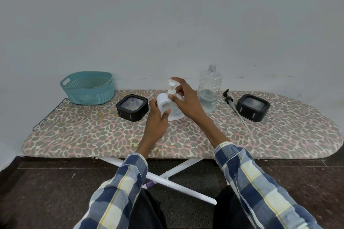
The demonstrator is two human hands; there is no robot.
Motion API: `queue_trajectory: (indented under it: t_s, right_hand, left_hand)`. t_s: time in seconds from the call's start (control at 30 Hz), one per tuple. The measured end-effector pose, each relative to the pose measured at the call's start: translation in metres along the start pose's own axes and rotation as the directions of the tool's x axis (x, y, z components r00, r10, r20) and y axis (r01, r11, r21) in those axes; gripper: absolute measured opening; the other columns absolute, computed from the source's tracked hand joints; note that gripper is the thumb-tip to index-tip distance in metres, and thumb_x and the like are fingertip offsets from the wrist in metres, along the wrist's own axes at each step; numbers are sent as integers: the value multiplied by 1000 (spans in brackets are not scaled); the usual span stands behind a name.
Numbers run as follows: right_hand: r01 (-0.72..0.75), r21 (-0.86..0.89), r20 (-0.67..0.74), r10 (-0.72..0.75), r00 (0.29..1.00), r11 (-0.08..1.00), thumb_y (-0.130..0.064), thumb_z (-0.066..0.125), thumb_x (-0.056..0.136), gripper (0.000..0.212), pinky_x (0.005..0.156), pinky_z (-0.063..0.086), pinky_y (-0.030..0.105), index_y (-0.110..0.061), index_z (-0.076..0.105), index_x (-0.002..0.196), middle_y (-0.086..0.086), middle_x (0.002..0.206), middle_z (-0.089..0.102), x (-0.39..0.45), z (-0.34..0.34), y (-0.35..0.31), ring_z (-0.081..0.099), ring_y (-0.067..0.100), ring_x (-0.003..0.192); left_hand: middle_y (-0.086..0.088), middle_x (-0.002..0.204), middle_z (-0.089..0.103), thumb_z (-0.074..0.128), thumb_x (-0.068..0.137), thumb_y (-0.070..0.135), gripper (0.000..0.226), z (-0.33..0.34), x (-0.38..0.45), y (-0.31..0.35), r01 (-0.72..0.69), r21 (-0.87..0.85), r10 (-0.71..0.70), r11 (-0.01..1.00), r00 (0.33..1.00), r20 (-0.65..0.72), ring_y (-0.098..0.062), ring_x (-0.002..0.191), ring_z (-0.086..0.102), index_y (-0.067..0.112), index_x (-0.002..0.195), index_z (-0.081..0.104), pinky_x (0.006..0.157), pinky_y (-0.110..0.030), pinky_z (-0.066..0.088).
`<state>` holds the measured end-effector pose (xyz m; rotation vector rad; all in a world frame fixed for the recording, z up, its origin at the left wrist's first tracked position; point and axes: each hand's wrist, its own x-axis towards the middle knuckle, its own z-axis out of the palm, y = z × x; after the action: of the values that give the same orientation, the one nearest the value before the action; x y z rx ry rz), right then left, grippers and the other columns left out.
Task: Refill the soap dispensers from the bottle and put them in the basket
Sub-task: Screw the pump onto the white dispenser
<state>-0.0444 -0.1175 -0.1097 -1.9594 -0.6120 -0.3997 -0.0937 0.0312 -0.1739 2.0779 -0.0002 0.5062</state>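
White soap dispenser [168, 106] stands mid-board on the leopard-print ironing board [93, 135], pump head on top. Left hand [157, 119] grips its lower body from the near-left side, thumb and fingers curled round it. Right hand [186, 98] is at the pump collar, thumb and some fingers pinching there, index finger raised and straight above the nozzle. Looks like the pump is being screwed on or off; cannot tell which.

Clear refill bottle [208, 91] stands just right of the right hand, uncapped, liquid only in the lower part. Teal basket [87, 87] sits at the far left end, well apart from the dispenser, nothing visible inside. Two black square containers: one [132, 107] just left of the dispenser, one [253, 107] further right. A loose black pump with long dip tube [234, 108] lies between the bottle and the right container.

Risks, as judged:
- Right wrist sits close to the open bottle; an elbow swing outward could knock it over and spill, no cap on.
- Padded board cover is soft, so the tall bottle and dispenser stand less steady.
- Twisting the collar with a loose left grip could spin or tip the dispenser.
- Loose dip tube could roll off the near edge.
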Motion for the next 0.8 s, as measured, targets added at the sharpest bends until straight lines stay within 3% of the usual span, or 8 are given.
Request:
queue_trajectory:
  t_s: [0.1, 0.27, 0.47, 0.63, 0.8]
  right_hand:
    - [153, -154, 163, -128, 978, 976, -16, 56, 102, 62, 89, 53, 35, -40, 40, 157, 0, 109, 59, 0, -15, -4, 61, 19, 99]
    - [143, -222, 275, -79, 958, 964, -6, 49, 99, 57, 96, 55, 49, -35, 52, 148, 1, 124, 67, 15, -29, -9, 65, 22, 110]
    - [124, -242, 300, -48, 953, 962, -10, 64, 99, 48, 98, 56, 46, -30, 55, 142, 2, 116, 70, 24, -37, -12, 68, 21, 107]
    - [144, -204, 286, -82, 955, 968, -27, 67, 100, 49, 99, 56, 34, -34, 54, 148, -5, 133, 68, 23, -37, -12, 69, 14, 110]
    - [94, -117, 213, -68, 975, 989, -34, 78, 93, 73, 97, 57, 24, -40, 42, 156, -3, 118, 68, 14, -31, -9, 69, 11, 106]
  left_hand:
    - [-6, 138, 54, 60, 107, 24, 50, 0, 0, 0, -9, 10, 9, 1000, 1000, 1, -20, 115, 59, 11, 142, 27, 88, -35, 46]
    - [-6, 139, 53, 61, 107, 22, 50, 0, 1, -1, -13, 25, 13, 1000, 1000, 2, -20, 116, 57, 11, 142, 28, 91, -34, 47]
    - [-5, 141, 53, 63, 106, 25, 52, 2, 3, -4, -7, 24, 7, 1000, 1000, 0, -20, 119, 58, 15, 143, 27, 92, -33, 47]
    - [-5, 141, 53, 63, 106, 27, 54, 3, 5, -6, 0, 13, 0, 1000, 1000, -1, -22, 122, 58, 16, 144, 27, 94, -34, 48]
    - [-6, 142, 53, 63, 106, 28, 53, 2, 4, -5, 12, 8, -11, 1000, 1000, -9, -24, 123, 59, 15, 144, 28, 92, -33, 46]
